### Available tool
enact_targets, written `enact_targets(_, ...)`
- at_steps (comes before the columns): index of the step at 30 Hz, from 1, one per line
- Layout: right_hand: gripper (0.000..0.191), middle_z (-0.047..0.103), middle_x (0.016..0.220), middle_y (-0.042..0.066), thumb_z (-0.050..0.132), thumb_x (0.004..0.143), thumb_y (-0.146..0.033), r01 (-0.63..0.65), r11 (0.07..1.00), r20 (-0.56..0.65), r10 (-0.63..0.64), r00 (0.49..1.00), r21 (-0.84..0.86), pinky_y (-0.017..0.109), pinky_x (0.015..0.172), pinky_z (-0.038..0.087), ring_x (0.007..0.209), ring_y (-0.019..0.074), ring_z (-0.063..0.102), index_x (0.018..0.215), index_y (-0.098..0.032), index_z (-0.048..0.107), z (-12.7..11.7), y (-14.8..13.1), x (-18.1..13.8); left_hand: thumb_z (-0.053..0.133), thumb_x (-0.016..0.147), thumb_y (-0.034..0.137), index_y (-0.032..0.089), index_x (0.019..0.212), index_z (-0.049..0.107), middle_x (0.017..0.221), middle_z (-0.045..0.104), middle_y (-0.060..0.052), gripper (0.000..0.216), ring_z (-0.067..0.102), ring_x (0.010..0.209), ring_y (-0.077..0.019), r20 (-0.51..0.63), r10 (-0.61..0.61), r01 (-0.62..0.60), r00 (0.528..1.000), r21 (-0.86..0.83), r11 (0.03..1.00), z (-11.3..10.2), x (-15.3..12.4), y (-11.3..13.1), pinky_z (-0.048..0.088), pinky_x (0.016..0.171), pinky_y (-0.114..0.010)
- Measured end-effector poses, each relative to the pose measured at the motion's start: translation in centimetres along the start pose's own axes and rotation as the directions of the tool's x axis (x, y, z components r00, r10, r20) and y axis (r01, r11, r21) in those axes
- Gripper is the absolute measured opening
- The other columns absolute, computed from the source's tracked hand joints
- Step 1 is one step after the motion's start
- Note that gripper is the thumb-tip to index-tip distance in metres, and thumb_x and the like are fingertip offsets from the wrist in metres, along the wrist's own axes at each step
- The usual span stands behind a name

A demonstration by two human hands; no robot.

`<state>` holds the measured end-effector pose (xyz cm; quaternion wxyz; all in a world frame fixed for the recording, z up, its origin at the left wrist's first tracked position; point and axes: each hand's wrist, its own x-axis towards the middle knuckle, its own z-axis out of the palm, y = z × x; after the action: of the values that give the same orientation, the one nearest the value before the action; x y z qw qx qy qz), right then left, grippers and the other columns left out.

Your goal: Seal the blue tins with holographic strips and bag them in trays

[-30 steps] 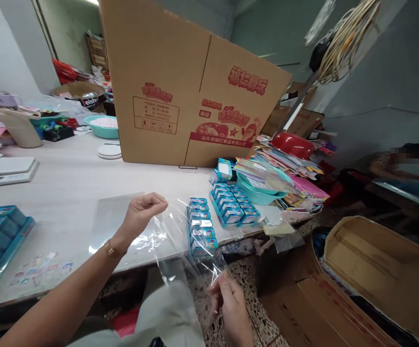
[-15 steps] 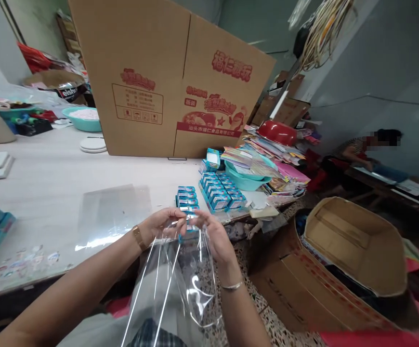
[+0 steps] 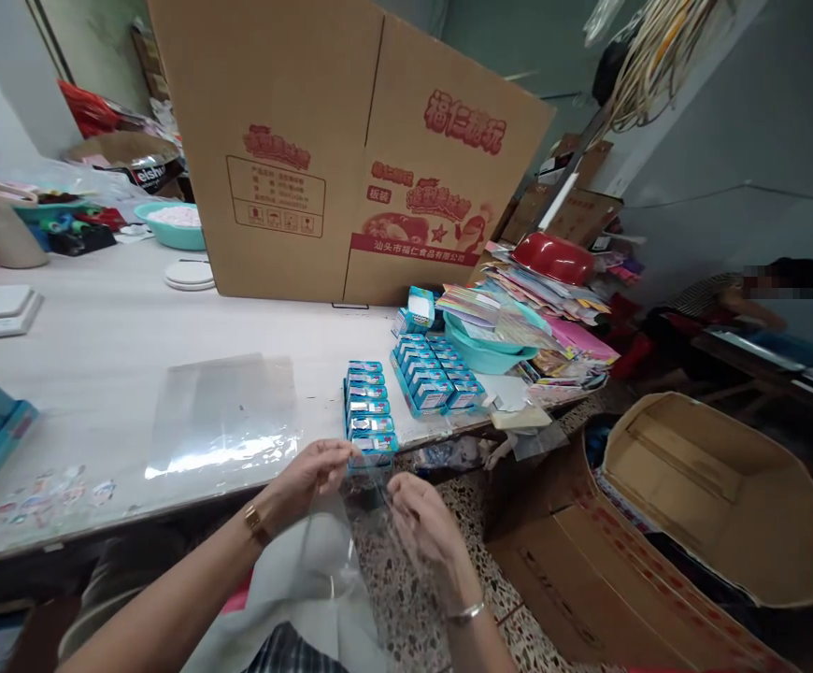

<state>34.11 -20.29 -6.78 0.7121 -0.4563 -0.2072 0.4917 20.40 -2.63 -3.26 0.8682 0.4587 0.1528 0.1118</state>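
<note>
A clear plastic bag [image 3: 340,537] hangs in front of the table edge, over my lap. My left hand [image 3: 323,470] pinches its upper edge between thumb and fingers. At the other side of the opening, my right hand [image 3: 429,523] has its fingers closed on the bag's edge, lower and nearer to me. Just beyond my hands, a row of small blue boxes [image 3: 370,408] stands at the table's front edge. To its right, more blue boxes [image 3: 435,374] sit packed in a blue tray. Flat clear plastic sheets [image 3: 224,411] lie left of the row.
A large cardboard carton [image 3: 273,224] stands at the back of the table [image 3: 112,374]. Teal basins [image 3: 487,353] and stacked papers [image 3: 578,336] crowd its right end. An open carton [image 3: 589,551] rests on the floor at right. Another person [image 3: 735,294] sits farther back.
My hands have moved down and apart, stretching the bag's opening. The right hand has dropped toward me. More of the blue box row shows now, and the view has shifted slightly.
</note>
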Motion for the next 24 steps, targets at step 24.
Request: enact_targets(24, 0.05, 0.042, 0.063, -0.003, 0.058, 0.08, -0.072, 0.278, 0.918, -0.303, -0.361, 0.882, -0.283, 0.026, 0.056, 0.039, 0.06, 0.0151, 0.038, 0.067, -0.026, 0.042, 0.2, 3.8, 7.5, 0.071, 0.065, 0.075, 0.02, 0.052, 0.048, 0.052, 0.041, 0.004, 0.061, 0.035, 0.055, -0.0122, -0.468, 0.331, -0.182, 0.82, 0.335, 0.924, -0.3, 3.3, -6.4, 0.026, 0.054, -0.026)
